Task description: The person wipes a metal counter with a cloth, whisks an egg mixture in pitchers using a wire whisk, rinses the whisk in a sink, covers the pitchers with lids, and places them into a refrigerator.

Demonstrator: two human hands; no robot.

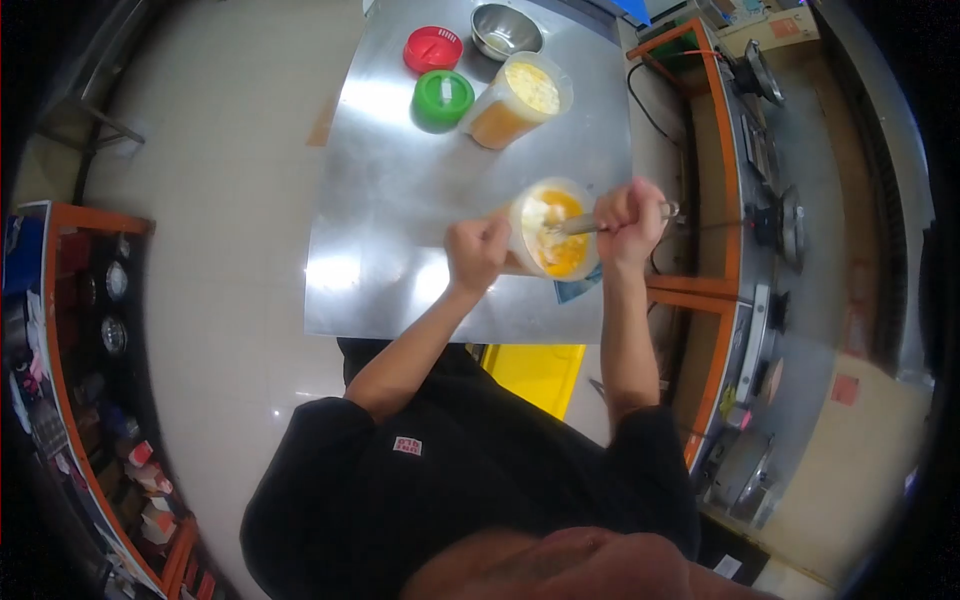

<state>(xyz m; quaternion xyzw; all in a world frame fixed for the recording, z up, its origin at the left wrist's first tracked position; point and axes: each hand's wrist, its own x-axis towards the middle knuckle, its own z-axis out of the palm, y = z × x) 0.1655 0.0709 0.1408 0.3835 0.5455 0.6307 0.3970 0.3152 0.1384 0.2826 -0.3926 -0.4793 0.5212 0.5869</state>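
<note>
A clear container (574,187) with yellow and white contents stands near the front of the steel table (390,215). My left hand (479,254) is closed on the container's left rim. My right hand (631,218) is wrapped round the handle of a metal utensil (584,223), whose far end dips into the yellow and white mixture. That end is partly hidden by the contents.
Farther back stand a second container (502,118) with yellow contents, a green lid (443,98), a red lid (433,49) and a steel bowl (507,32). Orange-framed shelving (715,190) lines the right side. Something yellow (535,375) lies below the table edge.
</note>
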